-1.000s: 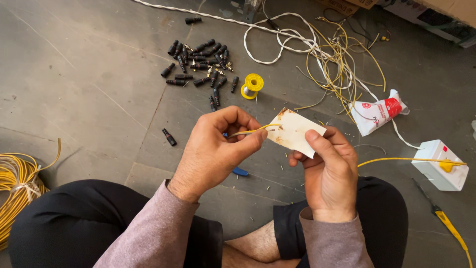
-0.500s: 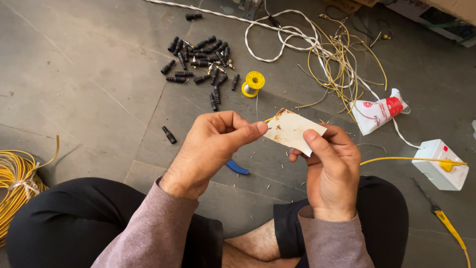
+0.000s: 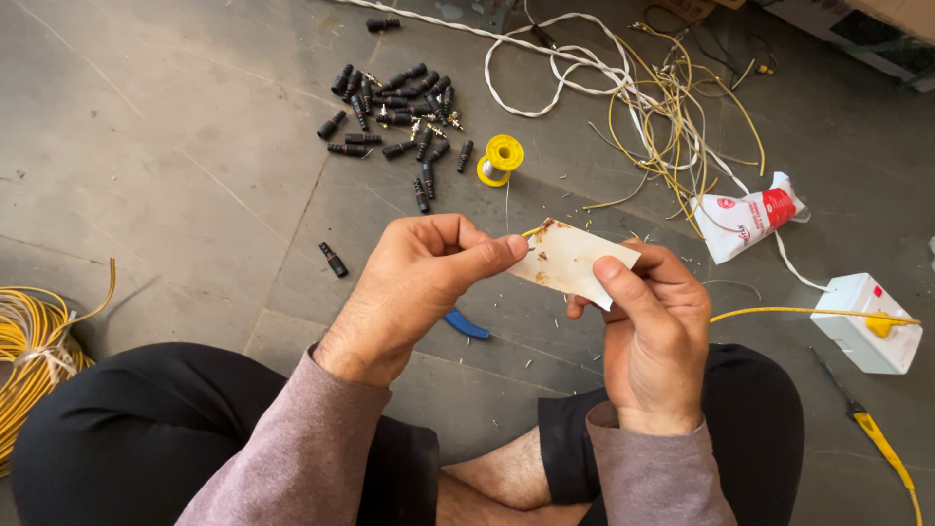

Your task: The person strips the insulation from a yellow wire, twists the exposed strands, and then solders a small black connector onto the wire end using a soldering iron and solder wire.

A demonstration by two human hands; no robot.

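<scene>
- Pinching a thin yellow wire end (image 3: 531,232) in your left hand (image 3: 419,282), fingers clenched.
- Right hand (image 3: 648,326) grips the stained card (image 3: 573,261), thumb on top.
- Black connectors (image 3: 394,107) lie far left.

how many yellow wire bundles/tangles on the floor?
2. One coiled yellow wire bundle at the left edge beside the knee, partly cut off. One loose yellow wire tangle at the top, mixed with white cable. More may lie outside the frame.

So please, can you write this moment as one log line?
left hand: pinches yellow wire tip | right hand: holds stained card | floor: black connectors, solder spool
</scene>
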